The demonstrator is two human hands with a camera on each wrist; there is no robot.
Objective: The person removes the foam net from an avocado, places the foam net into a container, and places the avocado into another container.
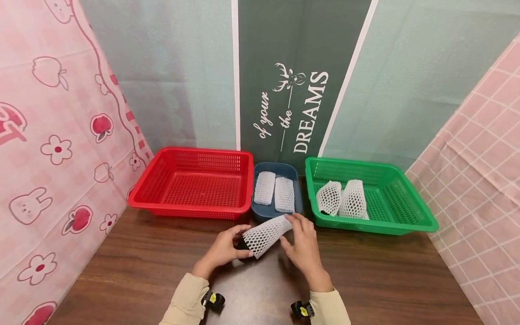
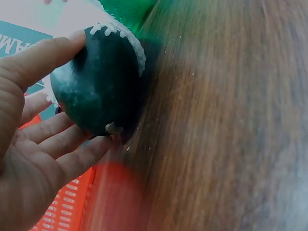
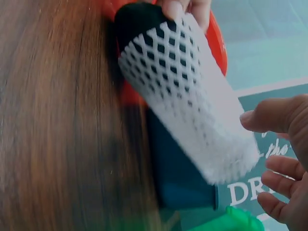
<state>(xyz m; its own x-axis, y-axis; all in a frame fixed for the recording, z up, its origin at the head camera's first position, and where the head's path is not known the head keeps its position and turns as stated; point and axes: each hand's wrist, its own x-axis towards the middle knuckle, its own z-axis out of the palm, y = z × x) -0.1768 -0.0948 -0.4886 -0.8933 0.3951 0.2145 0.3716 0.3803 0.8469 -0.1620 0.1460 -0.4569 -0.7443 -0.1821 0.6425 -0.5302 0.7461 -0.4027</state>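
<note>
My left hand (image 1: 222,247) holds a dark green, glossy avocado (image 2: 103,82) with a small stem stub, thumb on one side and fingers on the other. A white foam net sleeve (image 1: 266,235) covers the avocado's other end and extends narrow and flattened toward the right. At that narrow end is my right hand (image 1: 304,246), its thumb tip right at the sleeve's edge in the right wrist view and its other fingers spread loosely. Just behind the hands, a blue bin (image 1: 298,203) contains two white foam net sleeves (image 1: 265,187).
A red basket (image 1: 191,211) stands on the left of the wooden table (image 1: 134,271). On the right, a green basket (image 1: 406,229) contains two net-wrapped things (image 1: 352,199), with something dark showing under one. Printed cloths hang behind and at both sides.
</note>
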